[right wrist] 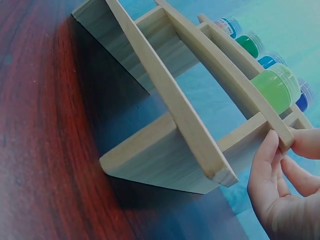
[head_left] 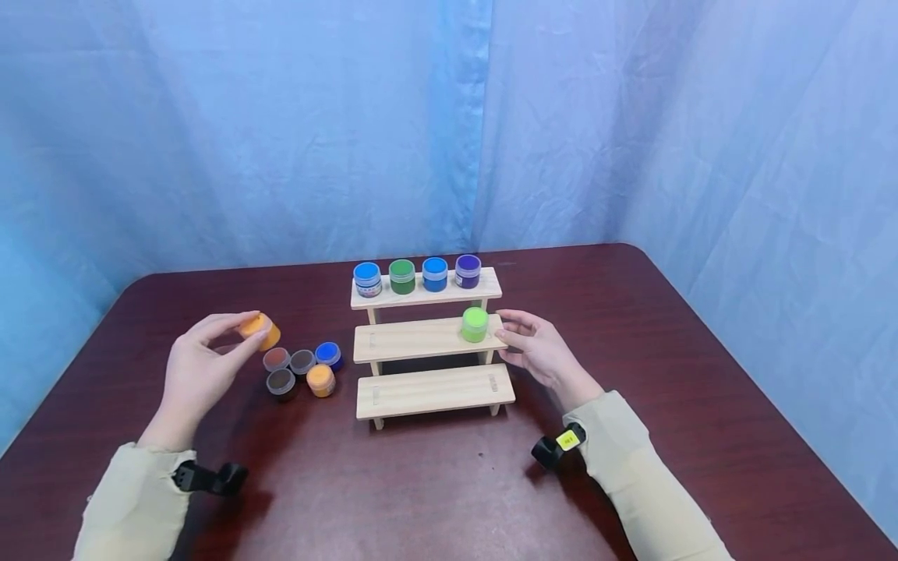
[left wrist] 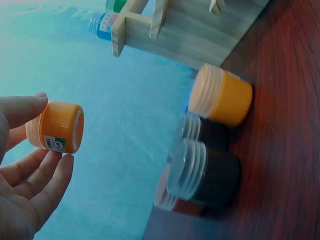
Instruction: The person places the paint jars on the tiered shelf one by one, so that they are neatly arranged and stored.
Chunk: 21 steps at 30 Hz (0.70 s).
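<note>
My left hand (head_left: 203, 366) pinches an orange paint jar (left wrist: 60, 127) between thumb and fingers, lifted above the table and tilted. Below and beside it stand a second orange jar (head_left: 320, 380), a blue jar (head_left: 328, 355) and several dark or brown jars (head_left: 281, 383). My right hand (head_left: 535, 348) grips the right end of the middle shelf of a three-step wooden rack (head_left: 403, 340), thumb and fingers on either face of the board. Close to those fingers a light green jar (head_left: 475, 325) sits upright on that shelf.
Along the rack's top shelf stand a light blue jar (head_left: 368, 280), a green jar (head_left: 402, 277), a blue jar (head_left: 435, 275) and a purple jar (head_left: 468, 272). The bottom shelf (head_left: 435, 389) is bare wood. Blue curtains (head_left: 316, 132) hang behind the dark red table (head_left: 421, 499).
</note>
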### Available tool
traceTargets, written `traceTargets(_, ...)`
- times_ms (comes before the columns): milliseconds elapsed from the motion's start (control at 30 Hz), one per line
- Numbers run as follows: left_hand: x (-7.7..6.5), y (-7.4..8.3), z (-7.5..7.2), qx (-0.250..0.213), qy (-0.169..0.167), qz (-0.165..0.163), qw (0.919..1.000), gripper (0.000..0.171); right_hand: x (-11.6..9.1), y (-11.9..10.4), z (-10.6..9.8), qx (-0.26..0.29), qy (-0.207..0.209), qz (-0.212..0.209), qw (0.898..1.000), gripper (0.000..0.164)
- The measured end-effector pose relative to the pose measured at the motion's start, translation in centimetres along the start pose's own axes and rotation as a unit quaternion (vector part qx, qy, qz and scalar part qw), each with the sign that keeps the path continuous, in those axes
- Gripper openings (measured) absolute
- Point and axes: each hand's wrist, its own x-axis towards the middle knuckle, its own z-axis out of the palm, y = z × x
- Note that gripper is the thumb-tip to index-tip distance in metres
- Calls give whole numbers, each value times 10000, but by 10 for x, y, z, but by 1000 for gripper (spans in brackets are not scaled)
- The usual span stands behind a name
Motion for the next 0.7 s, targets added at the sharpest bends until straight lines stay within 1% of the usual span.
traceTargets(133,2,8,4,-141,7,89,9999,35,-1,0,1,73,-15,-6,10000,51)
traceTargets(433,7,22,14,-461,-103,223,9986,35,0,0,1,113,6,5,9999,51)
traceTargets(600,9,31,19,-685,-265,124,9972,36,0,0,1,149,27,18,9999,51)
traceTargets(700,11,37,21,-743,-344,74,9966,37,-1,0,1,139,43,19,9999,50)
